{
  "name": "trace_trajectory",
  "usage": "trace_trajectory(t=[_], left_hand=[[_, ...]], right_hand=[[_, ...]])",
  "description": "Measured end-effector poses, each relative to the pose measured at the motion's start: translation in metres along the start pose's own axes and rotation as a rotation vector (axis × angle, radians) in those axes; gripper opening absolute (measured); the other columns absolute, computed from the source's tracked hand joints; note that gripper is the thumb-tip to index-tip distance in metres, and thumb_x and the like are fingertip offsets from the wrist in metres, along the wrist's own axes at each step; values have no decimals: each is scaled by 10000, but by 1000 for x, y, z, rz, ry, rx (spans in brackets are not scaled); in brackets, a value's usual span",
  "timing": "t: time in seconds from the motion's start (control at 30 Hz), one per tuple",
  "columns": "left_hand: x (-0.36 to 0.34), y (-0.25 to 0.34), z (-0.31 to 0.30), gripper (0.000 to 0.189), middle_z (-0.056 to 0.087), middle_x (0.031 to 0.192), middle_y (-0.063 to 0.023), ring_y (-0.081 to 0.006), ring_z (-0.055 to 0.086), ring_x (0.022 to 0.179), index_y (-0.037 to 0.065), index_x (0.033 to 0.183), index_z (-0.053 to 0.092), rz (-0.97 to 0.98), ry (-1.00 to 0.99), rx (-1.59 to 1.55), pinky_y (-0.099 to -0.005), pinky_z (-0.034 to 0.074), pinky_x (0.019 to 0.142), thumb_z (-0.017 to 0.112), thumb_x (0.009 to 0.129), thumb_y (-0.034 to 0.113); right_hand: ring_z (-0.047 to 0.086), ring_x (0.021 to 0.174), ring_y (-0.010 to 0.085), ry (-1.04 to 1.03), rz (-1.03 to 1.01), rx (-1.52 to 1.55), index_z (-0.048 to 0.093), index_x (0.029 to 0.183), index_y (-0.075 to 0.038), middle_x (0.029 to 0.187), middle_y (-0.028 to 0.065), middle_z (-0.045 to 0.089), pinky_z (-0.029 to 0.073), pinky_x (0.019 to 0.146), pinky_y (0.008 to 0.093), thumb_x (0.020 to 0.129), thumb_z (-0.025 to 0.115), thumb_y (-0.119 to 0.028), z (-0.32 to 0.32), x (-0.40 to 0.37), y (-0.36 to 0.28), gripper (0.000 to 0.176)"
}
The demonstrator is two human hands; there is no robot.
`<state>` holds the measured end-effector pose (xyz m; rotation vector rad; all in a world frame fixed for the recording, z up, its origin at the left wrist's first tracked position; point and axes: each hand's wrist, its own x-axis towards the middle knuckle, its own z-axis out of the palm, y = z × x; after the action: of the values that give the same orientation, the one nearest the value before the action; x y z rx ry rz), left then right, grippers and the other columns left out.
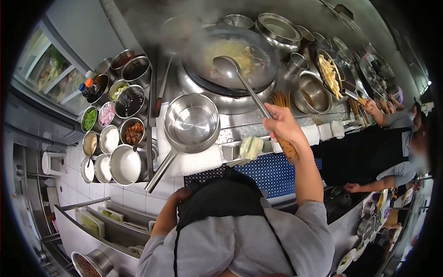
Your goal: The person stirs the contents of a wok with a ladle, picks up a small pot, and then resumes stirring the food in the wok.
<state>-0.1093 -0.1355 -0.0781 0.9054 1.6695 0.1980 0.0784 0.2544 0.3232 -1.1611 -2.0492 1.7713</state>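
Observation:
My right hand (282, 123) is wrapped around the handle of a long metal ladle (251, 90) with a wooden end. The ladle's bowl hangs over a large steaming wok (191, 69), overlapping the pale yellowish food (228, 51) in its liquid. My left hand (183, 194) rests against my waist by the black apron (221, 203), with its fingers mostly hidden. Nearest to it is the handle of a shiny steel saucepan (192, 144), which stands on a white towel (198, 161) left of the wok and shows no food inside.
Steel pots of seasonings, including one of white powder (125, 164), crowd the left side. A folded cloth (251, 147) lies on the counter's front edge. Right of the wok is a steel bowl (314, 92). Another person (369, 152) holds a pan of pale strips (328, 76).

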Motion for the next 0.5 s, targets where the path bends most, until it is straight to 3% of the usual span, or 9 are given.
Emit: trace_trajectory(t=[0.1,0.2,0.33,0.4,0.5], left_hand=[[-1,-10,2,475,652,958,-219,-353,629,916,26,908,680,-69,35,-38,-423,489,817,458,832,439],[3,-28,8,421,663,941,-208,-320,640,916,47,890,700,-59,117,-40,-393,488,840,569,765,428],[-13,-35,11,279,680,882,-179,-288,660,875,62,850,715,7,230,-58,-355,508,811,715,674,279],[-20,-34,17,277,684,874,-166,-289,665,861,59,852,713,-27,298,-115,-358,513,795,716,680,277],[-21,-56,31,321,678,869,-182,-312,661,867,53,900,701,-60,422,-127,-386,513,776,729,682,286]], right_hand=[[486,430,97,-6,-77,-164,418,1323,51,635,40,542,381,368,265,783,567,-28,-5,23,4,566],[526,442,135,137,-136,-353,447,1301,52,635,76,560,417,404,301,756,581,-43,-5,53,16,569],[571,464,178,217,-193,-572,461,1290,44,644,129,581,456,468,318,724,614,-62,-2,72,11,596],[583,471,191,234,-260,-665,472,1288,30,645,142,586,467,492,320,704,636,-71,-8,84,20,616],[575,472,185,190,-219,-580,466,1307,-1,645,131,591,465,503,317,683,670,-71,-24,88,19,660]])
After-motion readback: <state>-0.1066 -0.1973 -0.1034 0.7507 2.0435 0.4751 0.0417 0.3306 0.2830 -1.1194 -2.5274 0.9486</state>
